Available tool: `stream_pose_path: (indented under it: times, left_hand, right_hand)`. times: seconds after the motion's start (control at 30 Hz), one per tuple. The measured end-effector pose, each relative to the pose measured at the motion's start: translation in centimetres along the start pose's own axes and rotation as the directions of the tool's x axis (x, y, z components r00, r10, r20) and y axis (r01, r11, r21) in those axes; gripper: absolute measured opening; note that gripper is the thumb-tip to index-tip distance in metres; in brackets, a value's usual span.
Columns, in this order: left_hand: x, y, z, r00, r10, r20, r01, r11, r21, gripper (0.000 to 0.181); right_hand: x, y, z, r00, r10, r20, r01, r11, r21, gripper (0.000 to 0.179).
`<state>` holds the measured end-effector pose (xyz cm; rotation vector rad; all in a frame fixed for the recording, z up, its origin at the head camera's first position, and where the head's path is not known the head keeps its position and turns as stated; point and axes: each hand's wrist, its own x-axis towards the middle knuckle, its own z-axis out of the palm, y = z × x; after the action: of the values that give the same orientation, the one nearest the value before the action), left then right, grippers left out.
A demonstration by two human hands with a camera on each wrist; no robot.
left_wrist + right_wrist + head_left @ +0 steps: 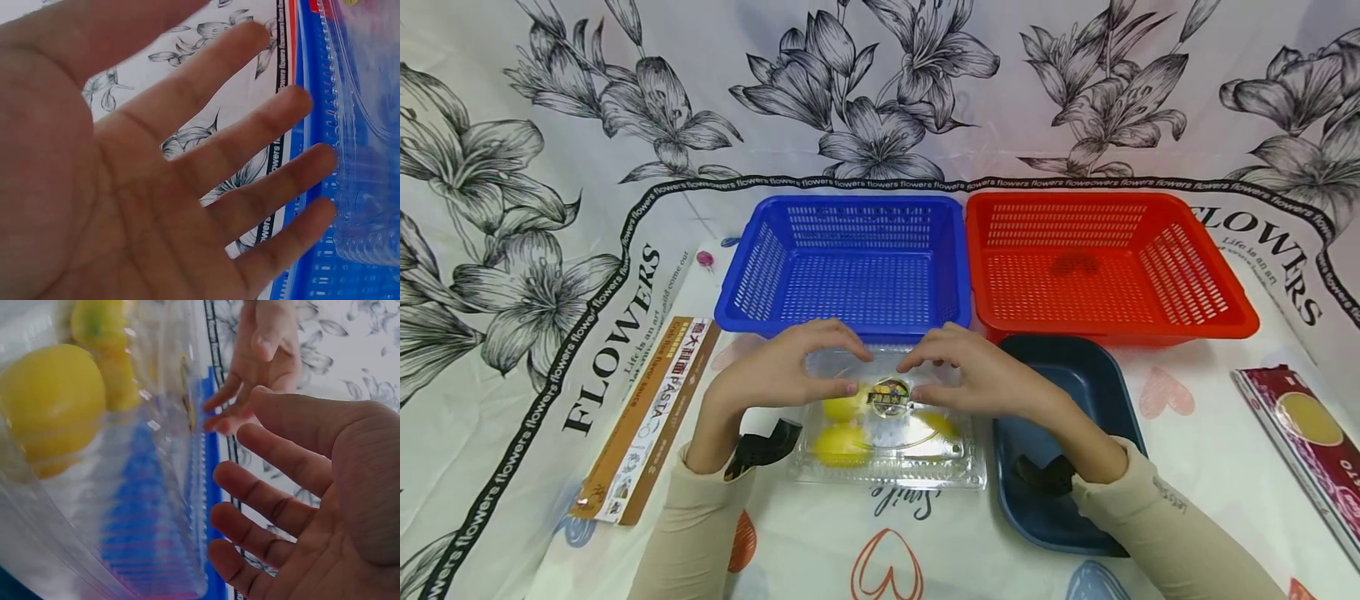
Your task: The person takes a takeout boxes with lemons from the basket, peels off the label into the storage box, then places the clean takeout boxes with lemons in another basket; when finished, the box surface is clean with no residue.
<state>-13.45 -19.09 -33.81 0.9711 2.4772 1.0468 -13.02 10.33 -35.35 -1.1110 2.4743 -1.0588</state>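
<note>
The person's two bare hands are raised over a clear plastic clamshell container [955, 473], which sits mid-table on the near side of a blue plastic basket [857, 287]. Yellow, lemon-like fruits [842, 444] lie inside it, and a round label [889, 398] shows on its lid. The left hand [790, 367] is spread over the container's left part; the left wrist view shows its palm bare and its fingers well parted. The right hand [977, 371] faces it over the right part, fingers apart and gently bent, its palm likewise bare. Neither has hold of anything, though whether any fingertip brushes the lid is hard to tell.

Beside the blue basket stands a red plastic basket [1067, 283]. A dark blue tray [1093, 379] lies just right of the container, partly under the right forearm. A brown-and-white pasta box [651, 425] rests at the left and a dark red package [1307, 433] at the right, all on a white printed tablecloth [820, 550]. Cream sleeves [696, 533] cover both forearms.
</note>
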Motion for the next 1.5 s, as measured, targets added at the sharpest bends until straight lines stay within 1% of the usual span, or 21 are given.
stream_pose_path:
  times: [0.1, 0.23, 0.3, 0.43, 0.53, 0.63, 0.77, 0.87, 1.03, 1.07, 1.33, 1.43, 1.5]
  left_hand:
    - [-0.2, -0.3, 0.2, 0.999, 0.01, 0.052, -0.011, 1.0, 0.016, 0.038]
    - [-0.7, -0.9, 0.2, 0.995, 0.005, 0.104, -0.007, 1.0, 0.024, 0.049]
    - [-0.8, -1.1, 0.2, 0.992, 0.004, 0.127, -0.007, 1.0, 0.027, 0.054]
    - [-0.7, -1.1, 0.1, 0.985, 0.004, 0.171, -0.01, 0.999, 0.032, 0.06]
    - [-0.5, -1.0, 0.1, 0.98, 0.003, 0.201, -0.009, 0.999, 0.032, 0.062]
    - [-0.2, -1.2, 0.2, 0.974, -0.008, 0.225, 0.001, 0.999, 0.032, 0.064]
    - [0.1, -1.5, 0.5, 0.966, -0.052, 0.253, 0.042, 0.998, 0.044, 0.069]
    - [0.3, -1.8, 0.8, 0.961, -0.078, 0.265, 0.066, 0.996, 0.052, 0.071]
    - [0.3, -2.2, 0.9, 0.962, -0.067, 0.265, 0.057, 0.997, 0.045, 0.073]
    - [0.3, -2.2, 1.0, 0.962, -0.062, 0.264, 0.052, 0.998, 0.045, 0.073]
    - [0.4, -2.2, 1.0, 0.961, -0.076, 0.266, 0.071, 0.997, 0.029, 0.073]
    - [0.4, -2.1, 1.0, 0.961, -0.075, 0.266, 0.07, 0.997, 0.025, 0.073]
    - [0.4, -2.1, 1.1, 0.962, -0.07, 0.265, 0.065, 0.997, 0.028, 0.073]
  right_hand:
    - [0.1, -0.2, 0.6, 1.0, 0.004, 0.015, -0.003, 1.0, -0.024, 0.03]
    - [0.1, -0.3, 1.4, 1.0, 0.006, 0.009, -0.005, 0.996, -0.088, 0.033]
    - [0.1, -0.2, 1.7, 1.0, 0.004, 0.002, -0.004, 0.992, -0.123, 0.036]
    - [-0.1, -0.1, 2.1, 1.0, 0.025, 0.002, -0.024, 0.987, -0.159, 0.04]
    - [-0.3, -0.2, 2.1, 0.999, 0.051, -0.004, -0.051, 0.989, -0.136, 0.041]
    - [-0.4, -0.1, 2.1, 0.998, 0.058, -0.011, -0.059, 0.993, -0.106, 0.039]
    - [-0.5, -0.2, 2.3, 0.999, 0.043, -0.014, -0.044, 0.995, -0.087, 0.038]
    - [-0.4, -0.1, 2.5, 0.999, 0.033, -0.015, -0.034, 0.995, -0.091, 0.036]
    - [-0.5, 0.0, 2.8, 0.999, 0.033, -0.019, -0.035, 0.994, -0.104, 0.029]
    - [-0.5, 0.0, 2.8, 0.999, 0.034, -0.019, -0.035, 0.994, -0.101, 0.027]
    - [-0.7, -0.1, 2.9, 0.999, 0.051, -0.01, -0.052, 0.998, -0.047, 0.017]
    - [-0.7, 0.0, 3.1, 0.999, 0.028, -0.017, -0.028, 0.999, -0.043, 0.018]
    - [-0.7, 0.1, 3.3, 1.0, 0.002, -0.028, -0.003, 0.998, -0.055, 0.025]
